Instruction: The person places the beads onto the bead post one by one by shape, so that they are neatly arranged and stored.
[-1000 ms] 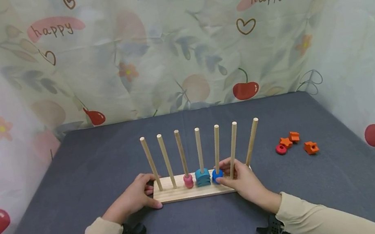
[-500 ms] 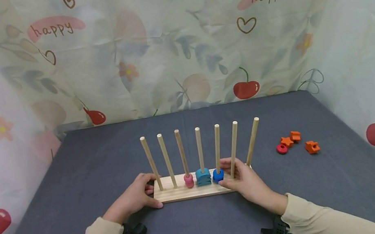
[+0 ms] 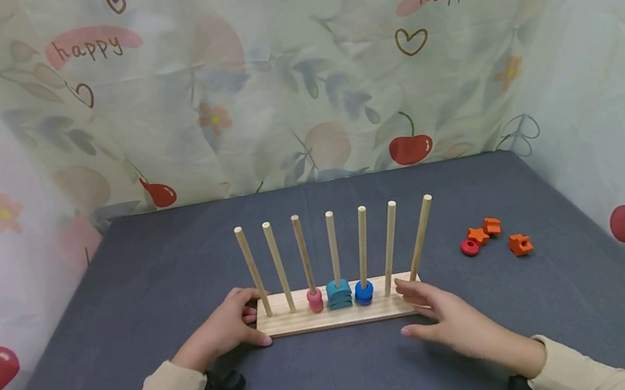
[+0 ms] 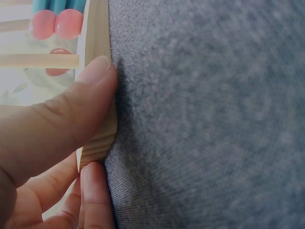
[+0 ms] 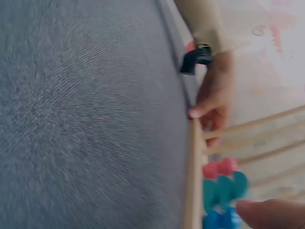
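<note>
The left hand grips the left end of the wooden base, which seems light and stiff, easiest held there; the right hand, loosely spread, holds nothing.

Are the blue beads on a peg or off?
On: in the head view, the fifth peg from the left rises out of the blue beads, which sit low on it; the right hand is apart.

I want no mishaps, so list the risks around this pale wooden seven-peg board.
The right hand, near the rightmost pale wooden peg, might bump it. The left hand grips only one end, so the pale wooden seven-peg board could pivot. The small loose red ring could get knocked away.
</note>
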{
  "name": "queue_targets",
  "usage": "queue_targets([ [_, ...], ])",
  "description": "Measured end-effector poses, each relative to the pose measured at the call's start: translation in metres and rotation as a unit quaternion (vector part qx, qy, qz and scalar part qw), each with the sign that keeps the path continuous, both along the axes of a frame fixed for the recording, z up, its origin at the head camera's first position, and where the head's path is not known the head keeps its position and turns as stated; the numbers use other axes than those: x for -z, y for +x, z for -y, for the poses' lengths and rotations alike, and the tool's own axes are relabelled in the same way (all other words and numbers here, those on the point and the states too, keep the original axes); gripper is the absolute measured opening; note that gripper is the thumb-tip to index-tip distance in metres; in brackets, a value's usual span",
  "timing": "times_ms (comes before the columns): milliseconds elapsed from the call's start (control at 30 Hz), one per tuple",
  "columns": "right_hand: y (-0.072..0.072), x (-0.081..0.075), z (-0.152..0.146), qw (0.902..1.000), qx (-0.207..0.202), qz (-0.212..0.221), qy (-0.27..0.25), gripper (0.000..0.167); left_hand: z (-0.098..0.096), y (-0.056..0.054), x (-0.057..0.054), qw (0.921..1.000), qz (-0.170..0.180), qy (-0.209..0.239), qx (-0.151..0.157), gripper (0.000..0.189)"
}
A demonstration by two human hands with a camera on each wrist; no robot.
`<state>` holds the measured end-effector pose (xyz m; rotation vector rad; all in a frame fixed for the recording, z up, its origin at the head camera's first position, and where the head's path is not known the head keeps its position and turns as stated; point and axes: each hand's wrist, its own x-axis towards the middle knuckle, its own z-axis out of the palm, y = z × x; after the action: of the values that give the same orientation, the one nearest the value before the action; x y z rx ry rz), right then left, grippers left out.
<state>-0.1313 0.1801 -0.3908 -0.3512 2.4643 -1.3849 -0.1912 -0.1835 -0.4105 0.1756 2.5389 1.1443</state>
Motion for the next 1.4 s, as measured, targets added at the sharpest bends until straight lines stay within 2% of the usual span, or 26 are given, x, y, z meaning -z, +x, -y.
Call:
queue_targets([
  [133, 0.004, -0.016, -0.02, 0.9997, -0.015, 0.014, 0.011, 0.063, 0.0, -0.001, 0.001, 1.0, 0.0, 0.0, 0.0, 0.079],
  [300, 0.004, -0.033, -0.046, 0.9994, -0.013, -0.003, 0.03, 0.052, -0.001, -0.001, 0.002, 1.0, -0.004, -0.004, -0.002, 0.079],
  [433, -0.001, -0.04, -0.067, 0.9977, 0.027, -0.041, 0.048, 0.05, -0.002, -0.001, 0.001, 1.0, -0.006, -0.004, -0.003, 0.078],
  [567, -0.015, -0.041, -0.086, 0.991, 0.08, -0.084, 0.066, 0.049, -0.001, 0.0, 0.0, 0.9999, -0.009, -0.004, 0.003, 0.078],
  [733, -0.034, -0.033, -0.106, 0.983, 0.134, -0.092, 0.086, 0.059, -0.001, 0.0, 0.0, 1.0, -0.007, -0.002, 0.001, 0.077],
  [833, -0.043, -0.025, -0.115, 0.9798, 0.148, -0.091, 0.099, 0.061, -0.001, 0.001, -0.001, 1.0, -0.006, 0.0, 0.004, 0.077],
  [1167, -0.071, 0.005, -0.126, 0.9764, 0.163, -0.081, 0.115, 0.055, -0.001, 0.0, -0.001, 1.0, -0.005, -0.001, 0.0, 0.077],
  [1400, -0.077, 0.015, -0.126, 0.971, 0.165, -0.096, 0.143, 0.049, -0.001, 0.0, -0.001, 1.0, -0.003, -0.001, 0.0, 0.076],
])
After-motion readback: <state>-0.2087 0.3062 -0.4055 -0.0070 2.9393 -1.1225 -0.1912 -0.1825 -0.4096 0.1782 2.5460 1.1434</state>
